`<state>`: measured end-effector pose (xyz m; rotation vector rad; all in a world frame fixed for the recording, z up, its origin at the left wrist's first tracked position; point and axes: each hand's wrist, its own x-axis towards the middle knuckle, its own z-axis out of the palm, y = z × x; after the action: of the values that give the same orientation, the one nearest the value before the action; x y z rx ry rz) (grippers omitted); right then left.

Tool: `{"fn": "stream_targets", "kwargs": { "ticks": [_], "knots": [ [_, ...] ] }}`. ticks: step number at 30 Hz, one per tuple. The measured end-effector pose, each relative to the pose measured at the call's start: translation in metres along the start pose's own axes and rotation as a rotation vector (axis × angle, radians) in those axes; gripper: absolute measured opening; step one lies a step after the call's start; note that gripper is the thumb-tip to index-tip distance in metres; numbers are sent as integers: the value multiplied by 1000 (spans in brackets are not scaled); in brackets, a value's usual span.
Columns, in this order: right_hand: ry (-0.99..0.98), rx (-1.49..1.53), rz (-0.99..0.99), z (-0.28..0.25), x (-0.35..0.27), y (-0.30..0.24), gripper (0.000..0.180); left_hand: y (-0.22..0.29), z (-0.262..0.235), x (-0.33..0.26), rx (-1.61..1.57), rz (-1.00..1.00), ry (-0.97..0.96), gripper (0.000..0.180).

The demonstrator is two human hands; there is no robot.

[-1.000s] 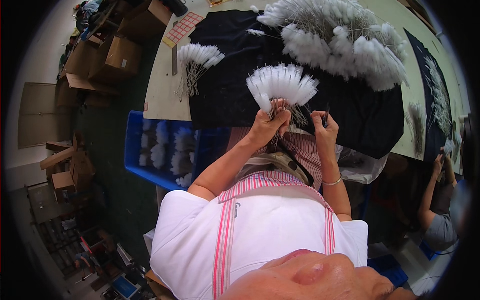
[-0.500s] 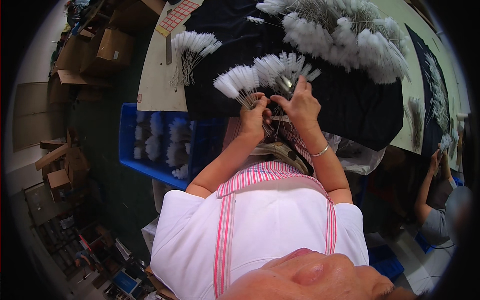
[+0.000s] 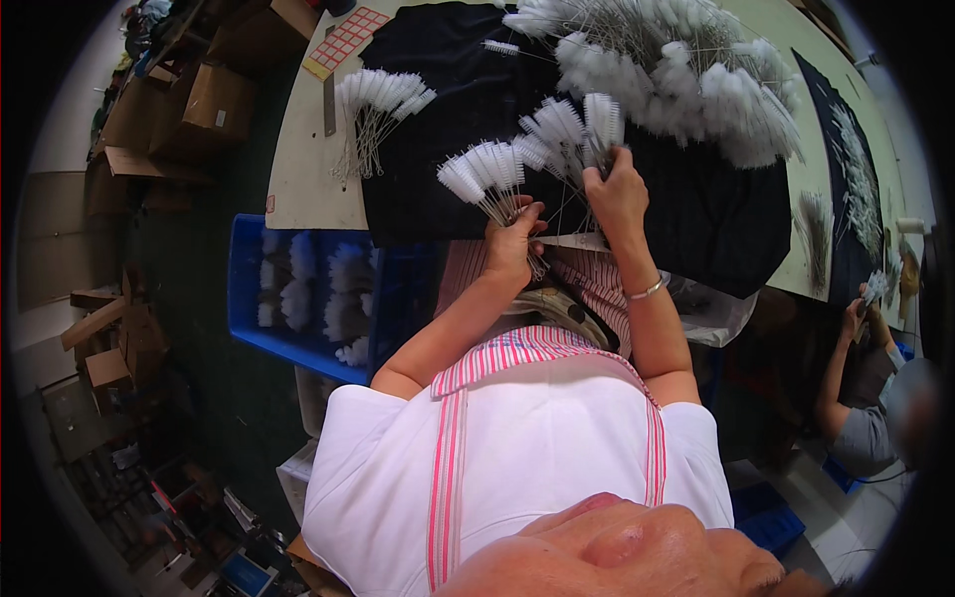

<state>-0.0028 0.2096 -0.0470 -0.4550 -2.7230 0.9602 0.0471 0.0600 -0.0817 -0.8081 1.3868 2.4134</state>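
My left hand (image 3: pixel 514 246) grips the wire stems of a fan of small white bristle brushes (image 3: pixel 487 169) above the near edge of a black cloth (image 3: pixel 468 90). My right hand (image 3: pixel 617 191) is closed on a second cluster of white brushes (image 3: pixel 572 124) just to the right of it, with a thin bracelet on that wrist. Both bundles stand with bristle heads pointing away from me. A large heap of the same white brushes (image 3: pixel 696 70) lies on the cloth beyond my right hand.
A smaller bunch of brushes (image 3: pixel 378 99) lies at the cloth's left edge on the pale table (image 3: pixel 303 179). A blue crate (image 3: pixel 308 294) holding white brushes sits on the floor at my left. Cardboard boxes (image 3: pixel 209 99) stand far left. Another person (image 3: pixel 865 398) works at right.
My left hand's brush fan has tipped to the left and lower. My right hand has moved up and away from it, now grasping a separate cluster of brushes.
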Motion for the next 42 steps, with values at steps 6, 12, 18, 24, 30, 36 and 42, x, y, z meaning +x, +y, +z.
{"fn": "stream_targets", "kwargs": {
  "ticks": [6,12,18,24,30,36,42],
  "knots": [
    [-129,414,30,-2,20,26,45,18,24,0,-41,-37,-197,18],
    [-64,554,-30,0,26,52,21,19,49,18,29,-50,-310,15],
    [119,664,-29,-31,36,65,12,19,66,16,-30,-10,-467,14],
    [192,834,103,-62,36,58,16,12,86,15,56,-138,-472,13],
    [449,872,-36,-66,25,52,14,-7,108,3,14,-105,-445,11],
    [355,1055,132,-70,27,66,13,-5,97,-5,-9,-55,-191,16],
    [451,1159,139,-59,7,41,11,-20,103,-25,75,-66,-324,28]
  ]
}}
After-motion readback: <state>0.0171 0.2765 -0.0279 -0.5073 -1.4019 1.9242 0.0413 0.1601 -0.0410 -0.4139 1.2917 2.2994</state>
